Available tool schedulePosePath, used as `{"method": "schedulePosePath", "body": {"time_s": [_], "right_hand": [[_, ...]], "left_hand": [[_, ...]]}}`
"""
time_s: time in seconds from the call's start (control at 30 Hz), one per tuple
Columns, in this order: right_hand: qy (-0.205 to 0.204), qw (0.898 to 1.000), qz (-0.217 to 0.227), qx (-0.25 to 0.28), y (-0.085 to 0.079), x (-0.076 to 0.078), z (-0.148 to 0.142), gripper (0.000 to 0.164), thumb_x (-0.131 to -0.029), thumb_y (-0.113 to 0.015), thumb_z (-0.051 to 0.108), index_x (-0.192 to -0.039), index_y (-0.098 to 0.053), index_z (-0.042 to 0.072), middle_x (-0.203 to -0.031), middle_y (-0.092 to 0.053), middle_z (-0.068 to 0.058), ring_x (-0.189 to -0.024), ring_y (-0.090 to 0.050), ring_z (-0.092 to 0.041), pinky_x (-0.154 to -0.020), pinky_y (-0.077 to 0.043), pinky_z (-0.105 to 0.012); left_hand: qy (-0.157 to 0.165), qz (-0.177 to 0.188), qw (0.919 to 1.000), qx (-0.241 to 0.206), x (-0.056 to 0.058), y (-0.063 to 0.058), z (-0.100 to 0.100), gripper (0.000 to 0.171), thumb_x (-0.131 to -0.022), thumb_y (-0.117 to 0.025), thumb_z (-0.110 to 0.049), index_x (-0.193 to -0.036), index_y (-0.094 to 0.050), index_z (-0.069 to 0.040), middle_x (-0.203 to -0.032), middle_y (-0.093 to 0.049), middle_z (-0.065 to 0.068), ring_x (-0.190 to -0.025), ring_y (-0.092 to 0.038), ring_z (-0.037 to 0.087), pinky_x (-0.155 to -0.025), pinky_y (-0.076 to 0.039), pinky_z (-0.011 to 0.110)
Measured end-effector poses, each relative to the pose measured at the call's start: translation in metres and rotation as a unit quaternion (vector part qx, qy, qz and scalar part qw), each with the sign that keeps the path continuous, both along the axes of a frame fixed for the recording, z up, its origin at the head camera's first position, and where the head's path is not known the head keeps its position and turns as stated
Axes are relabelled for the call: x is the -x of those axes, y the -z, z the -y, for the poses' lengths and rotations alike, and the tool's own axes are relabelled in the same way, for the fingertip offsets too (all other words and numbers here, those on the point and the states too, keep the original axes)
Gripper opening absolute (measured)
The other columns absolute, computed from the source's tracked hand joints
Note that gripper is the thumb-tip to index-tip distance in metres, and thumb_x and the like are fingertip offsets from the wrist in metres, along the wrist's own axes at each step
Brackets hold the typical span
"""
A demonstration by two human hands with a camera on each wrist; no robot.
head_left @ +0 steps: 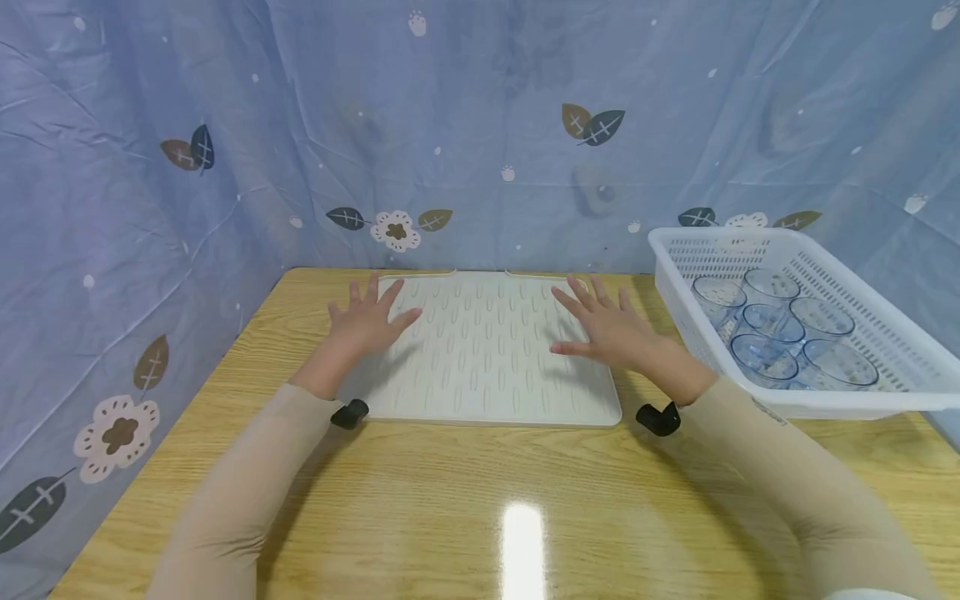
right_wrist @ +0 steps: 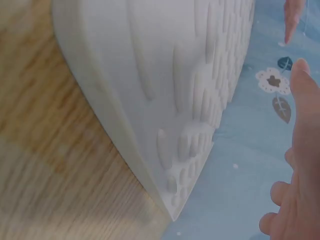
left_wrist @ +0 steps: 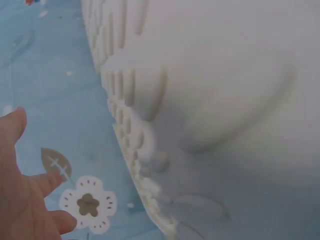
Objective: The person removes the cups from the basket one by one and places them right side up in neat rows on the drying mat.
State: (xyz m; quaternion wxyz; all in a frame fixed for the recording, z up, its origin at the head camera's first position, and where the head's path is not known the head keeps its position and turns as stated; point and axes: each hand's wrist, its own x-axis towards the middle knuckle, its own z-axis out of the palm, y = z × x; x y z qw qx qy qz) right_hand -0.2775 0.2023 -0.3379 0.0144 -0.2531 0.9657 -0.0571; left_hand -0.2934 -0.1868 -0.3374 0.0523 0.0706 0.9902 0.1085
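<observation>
A white ridged draining mat [head_left: 480,350] lies flat on the wooden table, with rows of slim raised bumps. Over its left side, my left hand [head_left: 363,323] is held with fingers spread, and its shadow falls on the mat. My right hand [head_left: 611,329] is likewise spread above the right side. Neither hand holds anything. In the left wrist view the left fingers [left_wrist: 47,184] show beside the mat [left_wrist: 225,150]. The right wrist view has the right thumb [right_wrist: 302,82] extended and the mat's corner [right_wrist: 165,192] nearby.
To the right stands a white plastic basket [head_left: 885,283] holding several clear bluish glasses [head_left: 765,358]. Blue patterned cloth [head_left: 480,125] hangs behind and on the left of the wooden table [head_left: 450,500]. A black wrist camera [head_left: 658,419] sits below the right wrist.
</observation>
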Motion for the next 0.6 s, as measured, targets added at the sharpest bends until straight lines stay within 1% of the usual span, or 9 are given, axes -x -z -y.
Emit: {"method": "schedulePosePath", "body": {"time_s": [0.1, 0.3, 0.43, 0.6], "right_hand": [[-0.010, 1.000, 0.000, 0.007, 0.001, -0.004, -0.003, 0.097, -0.097, -0.057, 0.065, -0.167, -0.012, 0.015, -0.170, 0.001, -0.019, -0.153, 0.012, -0.043, -0.113, 0.004, -0.075], [-0.027, 0.999, 0.000, 0.019, 0.003, -0.013, -0.011, 0.097, -0.097, -0.057, 0.066, -0.167, -0.012, 0.016, -0.171, 0.001, -0.017, -0.154, 0.010, -0.043, -0.113, 0.002, -0.074], [-0.028, 0.999, -0.001, 0.016, 0.000, -0.019, -0.015, 0.096, -0.097, -0.057, 0.066, -0.167, -0.010, 0.018, -0.171, 0.002, -0.016, -0.154, 0.006, -0.045, -0.114, 0.002, -0.073], [-0.039, 0.999, -0.001, 0.026, -0.009, -0.026, -0.017, 0.095, -0.098, -0.057, 0.063, -0.167, -0.011, 0.018, -0.171, 0.003, -0.014, -0.153, 0.005, -0.046, -0.114, 0.000, -0.073]], "left_hand": [[0.009, 0.005, 0.9999, 0.003, -0.004, 0.001, 0.002, 0.083, -0.104, -0.030, -0.069, -0.168, -0.008, -0.022, -0.169, 0.013, 0.020, -0.150, 0.012, 0.052, -0.108, 0.003, 0.081], [0.023, 0.007, 0.9997, 0.004, -0.011, 0.007, 0.005, 0.083, -0.103, -0.031, -0.069, -0.168, -0.010, -0.023, -0.170, 0.009, 0.021, -0.151, 0.010, 0.053, -0.108, 0.001, 0.081], [0.028, 0.003, 0.9996, 0.002, -0.015, 0.005, 0.004, 0.082, -0.104, -0.033, -0.068, -0.168, -0.010, -0.023, -0.170, 0.007, 0.021, -0.151, 0.009, 0.052, -0.108, 0.000, 0.081], [0.034, 0.000, 0.9994, 0.002, -0.018, 0.002, 0.004, 0.081, -0.104, -0.034, -0.067, -0.168, -0.010, -0.023, -0.170, 0.007, 0.021, -0.151, 0.009, 0.051, -0.109, -0.001, 0.080]]}}
